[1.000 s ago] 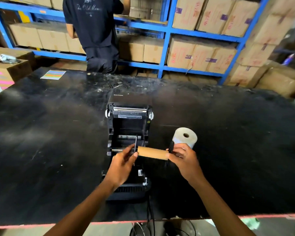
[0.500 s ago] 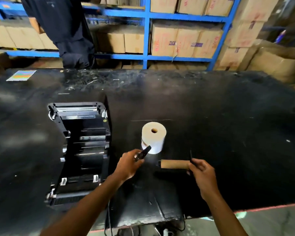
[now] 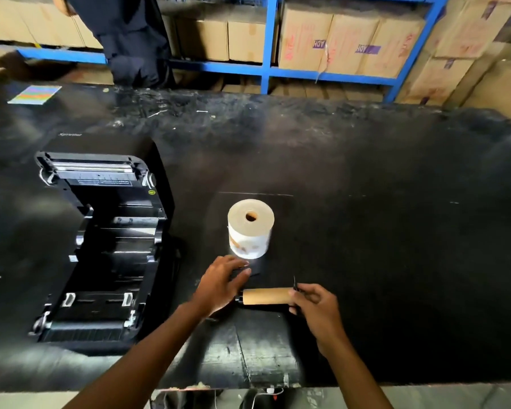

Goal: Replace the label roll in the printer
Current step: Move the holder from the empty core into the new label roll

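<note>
The black label printer (image 3: 101, 246) sits open at the left of the black table (image 3: 396, 231), and its roll bay holds nothing. A fresh white label roll (image 3: 250, 228) stands on end right of the printer. My right hand (image 3: 316, 308) grips the right end of a black spindle carrying the bare brown cardboard core (image 3: 266, 296), held level just above the table in front of the roll. My left hand (image 3: 222, 283) is low on the table between printer and core. Its fingers and thumb close on a small black end piece (image 3: 244, 273) that touches the tabletop.
A person in dark clothes (image 3: 130, 39) stands beyond the table's far edge by blue shelving (image 3: 269, 39) stacked with cardboard boxes. A striped coloured sheet (image 3: 34, 95) lies at the far left corner. Cables (image 3: 263, 394) hang below the near edge.
Both hands carried the spindle with the core from over the printer to its right. My left hand pulled the black end piece off and lowered it to the table.
</note>
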The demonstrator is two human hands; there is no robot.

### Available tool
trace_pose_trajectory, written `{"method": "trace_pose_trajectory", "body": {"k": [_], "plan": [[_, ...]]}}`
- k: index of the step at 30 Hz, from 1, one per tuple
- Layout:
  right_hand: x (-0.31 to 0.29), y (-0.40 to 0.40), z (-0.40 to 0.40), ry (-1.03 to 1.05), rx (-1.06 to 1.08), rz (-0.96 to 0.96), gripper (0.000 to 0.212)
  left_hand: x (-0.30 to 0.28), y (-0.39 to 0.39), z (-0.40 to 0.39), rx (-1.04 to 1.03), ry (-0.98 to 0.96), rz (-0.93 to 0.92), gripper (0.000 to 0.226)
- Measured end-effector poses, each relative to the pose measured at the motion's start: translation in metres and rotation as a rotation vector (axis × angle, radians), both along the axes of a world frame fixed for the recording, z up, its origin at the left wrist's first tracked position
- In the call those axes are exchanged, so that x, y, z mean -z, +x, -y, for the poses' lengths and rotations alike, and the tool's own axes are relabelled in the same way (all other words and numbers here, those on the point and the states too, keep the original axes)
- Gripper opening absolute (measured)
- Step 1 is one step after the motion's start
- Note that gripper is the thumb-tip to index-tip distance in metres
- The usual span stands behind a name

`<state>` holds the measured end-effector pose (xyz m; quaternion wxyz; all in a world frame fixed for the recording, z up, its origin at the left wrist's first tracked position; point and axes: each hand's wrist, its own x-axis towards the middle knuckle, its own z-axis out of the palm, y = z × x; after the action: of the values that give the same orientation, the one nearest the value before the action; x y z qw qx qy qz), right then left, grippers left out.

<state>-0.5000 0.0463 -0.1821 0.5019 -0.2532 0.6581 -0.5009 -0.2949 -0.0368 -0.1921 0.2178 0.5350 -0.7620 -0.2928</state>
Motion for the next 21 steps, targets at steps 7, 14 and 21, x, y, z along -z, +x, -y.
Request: {"method": "trace_pose_trajectory", "body": {"k": [7,14,21], "plan": [[-0.006,-0.008,0.017,0.004,-0.072,0.074,0.013,-0.023,0.021,-0.001,0.266,0.196,0.157,0.037],[-0.013,-0.052,0.017,0.003,0.015,-0.042,0.012,-0.043,0.058,0.027,-0.023,0.091,0.084,0.010],[0.020,0.019,0.001,-0.002,-0.154,-0.229,0.014,-0.013,0.018,-0.002,0.128,0.140,0.209,0.033]]}}
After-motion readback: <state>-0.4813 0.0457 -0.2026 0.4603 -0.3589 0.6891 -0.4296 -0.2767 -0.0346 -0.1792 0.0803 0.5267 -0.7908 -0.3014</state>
